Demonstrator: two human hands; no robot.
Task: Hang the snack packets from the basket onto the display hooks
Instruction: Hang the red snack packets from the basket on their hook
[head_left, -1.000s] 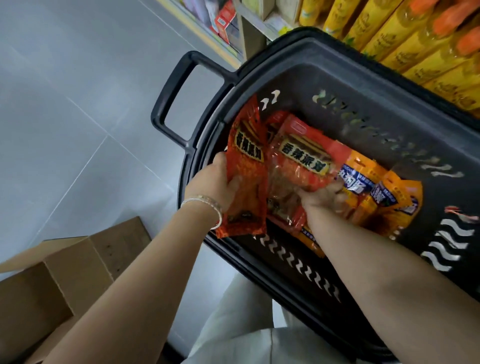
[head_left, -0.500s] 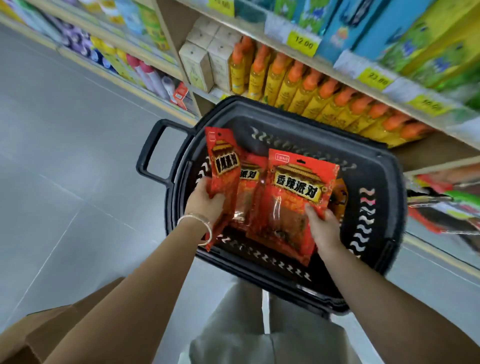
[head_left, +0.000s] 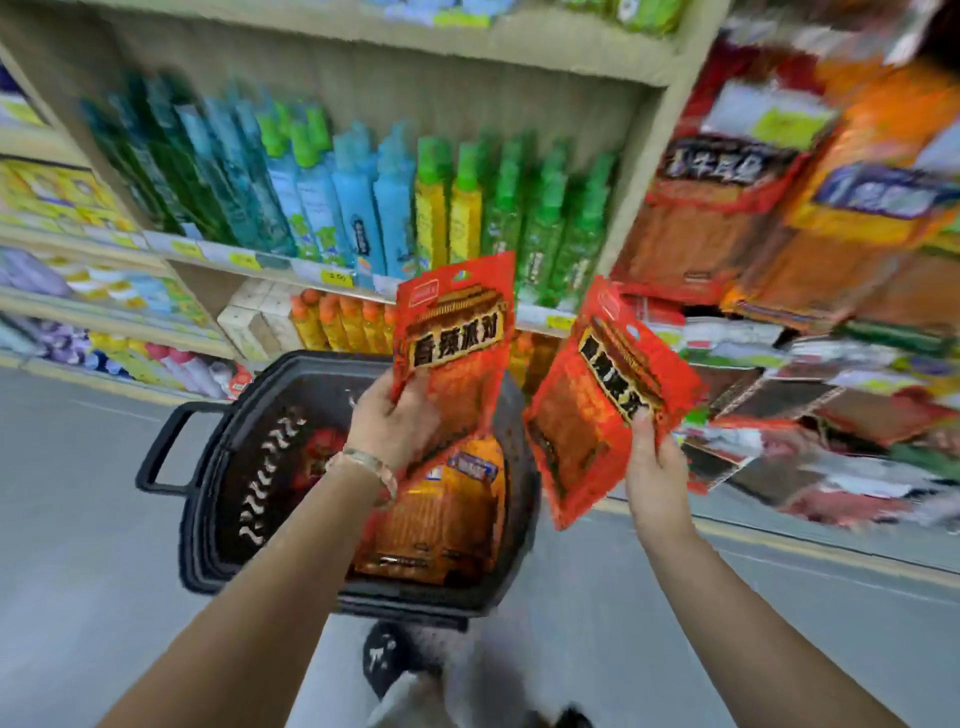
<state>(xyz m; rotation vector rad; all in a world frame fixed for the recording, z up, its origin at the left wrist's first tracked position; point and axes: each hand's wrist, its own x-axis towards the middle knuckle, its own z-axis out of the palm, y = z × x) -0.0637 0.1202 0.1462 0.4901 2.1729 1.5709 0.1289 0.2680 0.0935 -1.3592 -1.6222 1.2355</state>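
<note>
Both hands loaded, one red snack packet each. Left hand (head_left: 390, 427) grips its red packet (head_left: 454, 332) by the lower edge, fingers (head_left: 410, 402) wrapped round the left side, so the top with the hang hole stands free and upright, label facing the person; I'd guess that's so the hole can go straight onto a hook. Right hand (head_left: 655, 470) pinches the second red packet (head_left: 608, 400) near its lower right edge, thumb on the front, packet tilted over to the right toward the hanging display (head_left: 779, 218). Same logic: top end clear, leading toward the hooks. Hooks themselves not readable, too much blur on that side. Black basket (head_left: 208, 519) sits on the floor directly below the hands, handle out to the left, with at least one orange packet (head_left: 441, 514) lying inside and something red beneath the left wrist. So more stock to hang. No work surface here: grey tiled shop floor (head_left: 78, 493), open aisle. Shelving (head_left: 363, 93) behind carries rows of blue and green bottles, orange bottles one level down. Hung packets crowd the right. Bracelet on the left wrist.
</note>
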